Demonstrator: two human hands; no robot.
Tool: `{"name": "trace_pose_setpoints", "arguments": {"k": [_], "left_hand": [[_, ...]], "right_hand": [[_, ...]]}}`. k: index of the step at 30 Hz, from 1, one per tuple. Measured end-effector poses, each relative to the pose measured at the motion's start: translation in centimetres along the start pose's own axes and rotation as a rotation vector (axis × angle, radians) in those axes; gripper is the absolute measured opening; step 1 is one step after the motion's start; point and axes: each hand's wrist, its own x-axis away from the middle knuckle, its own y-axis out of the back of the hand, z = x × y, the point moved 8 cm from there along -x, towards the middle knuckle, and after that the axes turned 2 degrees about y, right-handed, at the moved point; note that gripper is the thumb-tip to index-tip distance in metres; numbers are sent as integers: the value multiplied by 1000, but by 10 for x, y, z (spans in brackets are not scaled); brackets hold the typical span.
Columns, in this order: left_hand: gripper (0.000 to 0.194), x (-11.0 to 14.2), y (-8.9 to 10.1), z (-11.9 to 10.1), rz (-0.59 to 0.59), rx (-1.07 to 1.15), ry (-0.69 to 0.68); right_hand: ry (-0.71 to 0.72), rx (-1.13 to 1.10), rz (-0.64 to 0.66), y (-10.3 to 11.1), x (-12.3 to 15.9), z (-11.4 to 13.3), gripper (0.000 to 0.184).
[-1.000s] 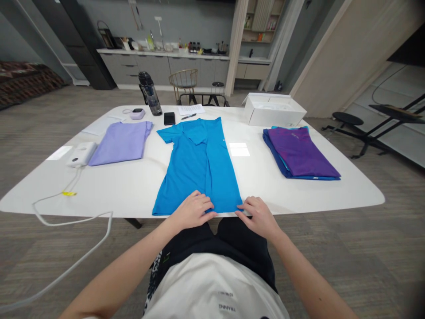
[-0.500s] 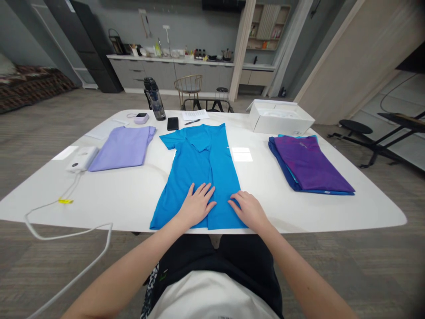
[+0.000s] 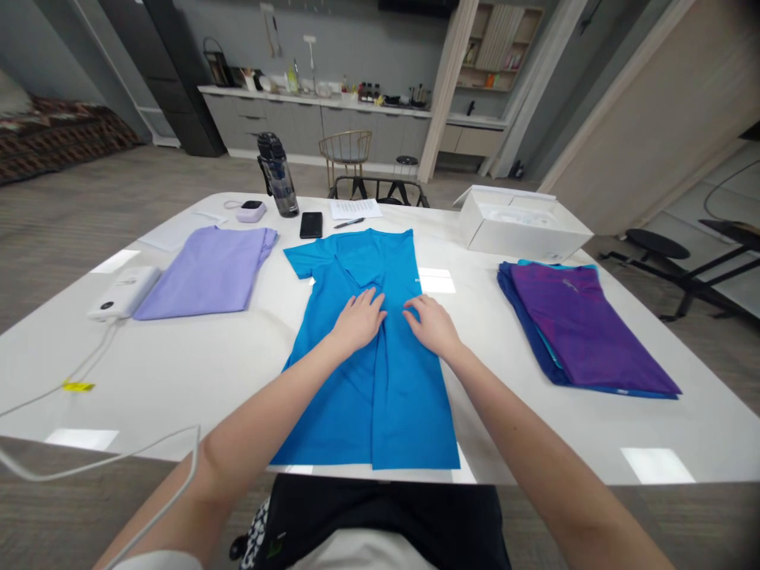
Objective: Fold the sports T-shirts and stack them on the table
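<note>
Your L hand (image 3: 358,321) & R hand (image 3: 431,324) lie flat & open, no pinch, mid-body on the blue tee (image 3: 409,419) on the white table (image 3: 178,372); looks like the smoothing step, so next prob. needs wrinkles out & edges lined up b4 folding.

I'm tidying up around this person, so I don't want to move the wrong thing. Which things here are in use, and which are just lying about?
In use:
left hand
right hand
blue short-sleeved shirt, under both hands

Lying about:
lilac shirt
purple and blue shirt stack
water bottle
black phone
white box
</note>
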Motion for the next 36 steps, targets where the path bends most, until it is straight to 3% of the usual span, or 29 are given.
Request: {"name": "trace_pose_setpoints", "arguments": {"k": [3,6,10,13,16,18,23,25,28,32,36], "left_hand": [[55,-46,-4,32,12,-31,131],[60,-74,-11,58,42,-68,159],[60,-79,-32,83,152,-77,155],[62,-73,-36,97,153,-69,163],[63,-75,-29,117,123,-86,163],[61,-80,-16,143,60,-119,226],[51,-81,14,238,-50,-171,609],[49,-78,18,264,-43,-185,699],[49,-78,21,284,-41,-221,722],[49,-83,23,295,-49,-235,722],[50,-86,22,310,-9,-189,754]], "right_hand": [[-24,-18,-44,-16,-46,-29,35],[-54,-19,-30,-32,-71,-57,47],[-88,37,96,-55,-75,-81,56],[-95,67,115,-62,-71,-86,58],[-102,63,75,-63,-69,-87,57],[-99,40,49,-62,-69,-88,57],[-99,-43,-75,-47,-80,-95,47],[-82,-39,-131,-39,-98,-89,40],[10,-53,-153,-41,-143,-63,31],[147,-185,-29,-71,-228,-12,24],[82,-198,91,-109,-304,19,30]]}}
